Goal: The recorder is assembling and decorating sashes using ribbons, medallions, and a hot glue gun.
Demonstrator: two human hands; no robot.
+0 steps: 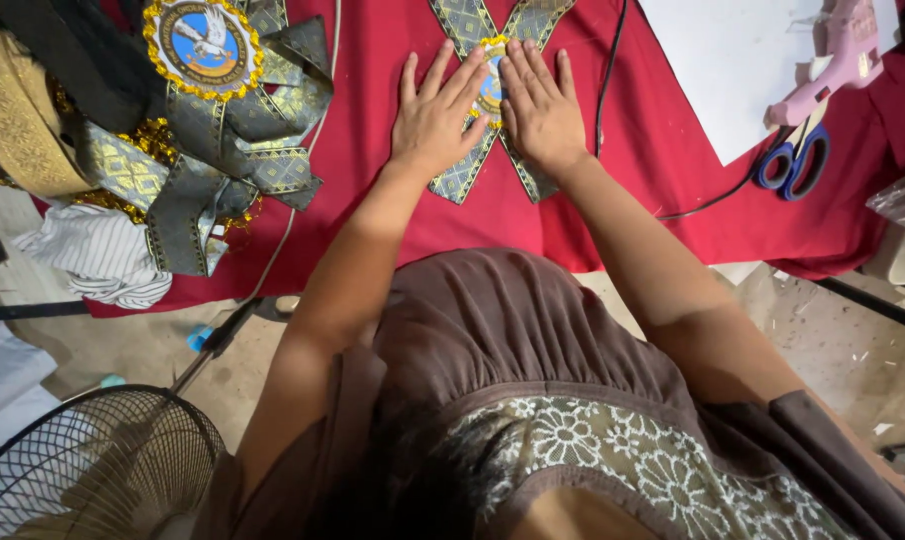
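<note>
Both the left hand (pixel 435 120) and right hand (pixel 543 112) lie flat, fingers (pixel 460 75) spread, on the ribbon rosette (pixel 493 95); even, steady pressure on the red-clothed counter (pixel 373 200) should seat it squarely.

Both hands cover most of the rosette's round badge (pixel 492 85); the glue gun (pixel 841 50) is cut off.

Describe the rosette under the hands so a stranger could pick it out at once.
Start from the red cloth covering the table, then find the left hand and right hand pressed flat side by side near its top middle. Beneath them lies the rosette, its patterned ribbons crossed in an X. Unlike the finished rosettes heaped at left, it lies alone, its centre mostly covered.
</note>
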